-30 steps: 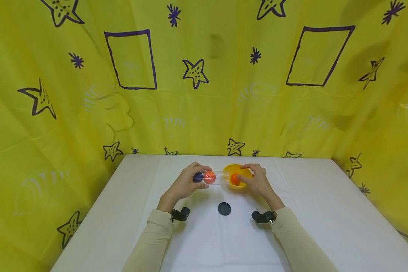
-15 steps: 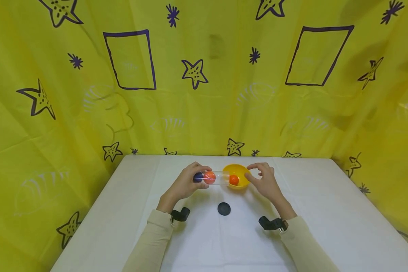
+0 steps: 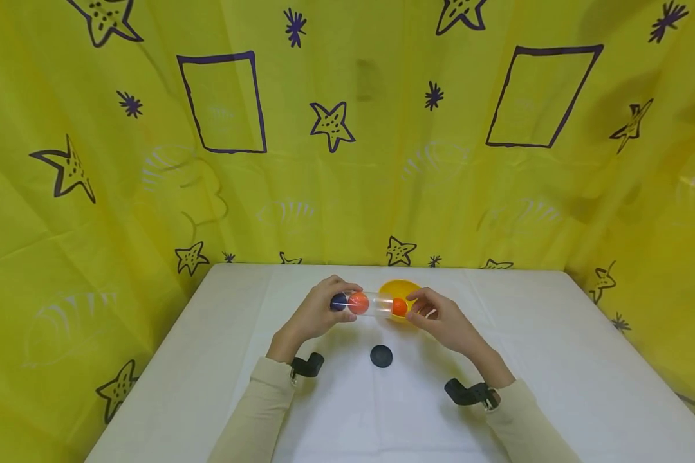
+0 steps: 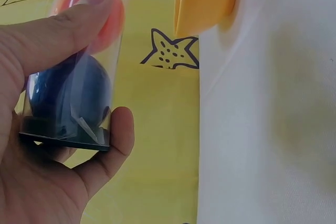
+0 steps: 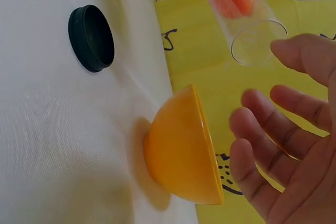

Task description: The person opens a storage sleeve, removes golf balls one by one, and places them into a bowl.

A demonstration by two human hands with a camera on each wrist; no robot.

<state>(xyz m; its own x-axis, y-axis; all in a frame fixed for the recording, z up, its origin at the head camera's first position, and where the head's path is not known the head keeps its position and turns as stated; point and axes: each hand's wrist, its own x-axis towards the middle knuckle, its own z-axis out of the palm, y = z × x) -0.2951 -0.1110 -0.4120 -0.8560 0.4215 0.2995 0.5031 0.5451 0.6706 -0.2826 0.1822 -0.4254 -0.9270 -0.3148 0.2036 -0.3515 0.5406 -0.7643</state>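
Observation:
My left hand (image 3: pixel 320 310) grips a clear tube (image 3: pixel 382 304) held sideways, its open end toward the right. Inside it, a dark blue ball (image 4: pixel 71 90) sits at the dark-capped end, with a red-orange ball (image 3: pixel 358 303) beside it under my thumb. Just past the tube's mouth an orange ball (image 3: pixel 399 307) shows against the yellow bowl (image 3: pixel 398 285). My right hand (image 3: pixel 440 316) is by the bowl, its fingertips near that ball in the head view. From the right wrist, those fingers look loosely bent around nothing, with the thumb close to the tube's rim.
A round dark lid (image 3: pixel 381 355) lies on the white table (image 3: pixel 336 411) in front of the hands. It rests with its hollow side up in the right wrist view. Behind the table hangs a yellow curtain (image 3: pixel 336 193) with drawn stars.
My right hand drew back to the right from the bowl, then came left again toward the tube's mouth. The left hand and tube have barely moved.

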